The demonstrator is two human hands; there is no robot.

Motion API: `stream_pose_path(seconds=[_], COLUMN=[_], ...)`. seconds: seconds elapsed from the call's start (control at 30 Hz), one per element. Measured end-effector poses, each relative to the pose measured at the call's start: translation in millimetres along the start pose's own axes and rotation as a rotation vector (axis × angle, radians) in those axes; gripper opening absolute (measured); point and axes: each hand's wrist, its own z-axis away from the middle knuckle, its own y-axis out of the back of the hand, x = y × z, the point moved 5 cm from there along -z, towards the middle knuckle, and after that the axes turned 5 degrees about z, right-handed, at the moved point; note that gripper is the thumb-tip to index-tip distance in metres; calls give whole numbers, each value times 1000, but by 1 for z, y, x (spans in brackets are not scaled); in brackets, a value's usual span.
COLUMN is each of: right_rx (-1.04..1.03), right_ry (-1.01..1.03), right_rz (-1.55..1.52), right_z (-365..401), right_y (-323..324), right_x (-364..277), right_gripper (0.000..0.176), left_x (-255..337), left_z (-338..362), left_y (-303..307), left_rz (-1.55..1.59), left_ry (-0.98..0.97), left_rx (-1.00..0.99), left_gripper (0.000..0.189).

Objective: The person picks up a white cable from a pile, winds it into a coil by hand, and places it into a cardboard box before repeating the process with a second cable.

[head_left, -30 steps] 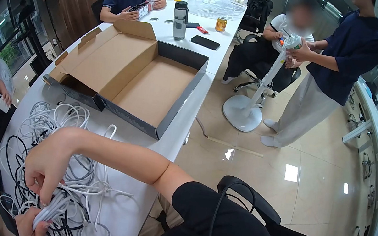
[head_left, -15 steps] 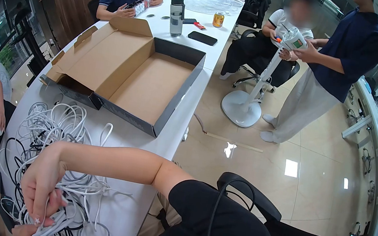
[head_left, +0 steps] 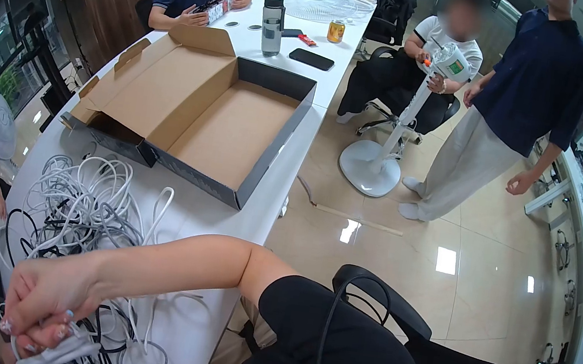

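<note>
My right hand (head_left: 50, 297) is closed around a white cable (head_left: 70, 353) at the lower left, its fingers curled and pressed together. The held cable forms a thick, bundled strand that runs out of the bottom of the view. At the bottom left edge only a sliver of my left hand (head_left: 9, 352) seems to show, and its fingers are hidden. Just beyond my right forearm lies a tangled heap of cables (head_left: 92, 195), mostly white and grey with some black ones. More loops spread under and below the forearm.
An open cardboard box (head_left: 240, 123) stands behind the cables on the white table (head_left: 201, 318). Farther back are a water bottle (head_left: 272, 27), a phone (head_left: 312, 59), a can (head_left: 336, 32) and a fan grille (head_left: 320, 3). Nearby people sit and stand, one handling a white fan stand (head_left: 404, 123).
My right hand has moved left with the white cable, and my left hand has mostly slipped out of view. The standing person at right has let go of the fan stand.
</note>
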Motion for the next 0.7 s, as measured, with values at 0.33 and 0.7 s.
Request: stream_pose_path(seconds=[0.33, 0.7], right_rx=[352, 566], right_ry=[788, 1235], right_rz=[1741, 2150], right_z=[27, 28], right_y=[-19, -23], right_x=[-53, -45], right_gripper=[36, 47], left_x=[-5, 4], left_z=[-4, -5], left_y=[-9, -34], left_rz=[53, 86], left_ry=[119, 261], left_rx=[375, 796], left_gripper=[41, 42])
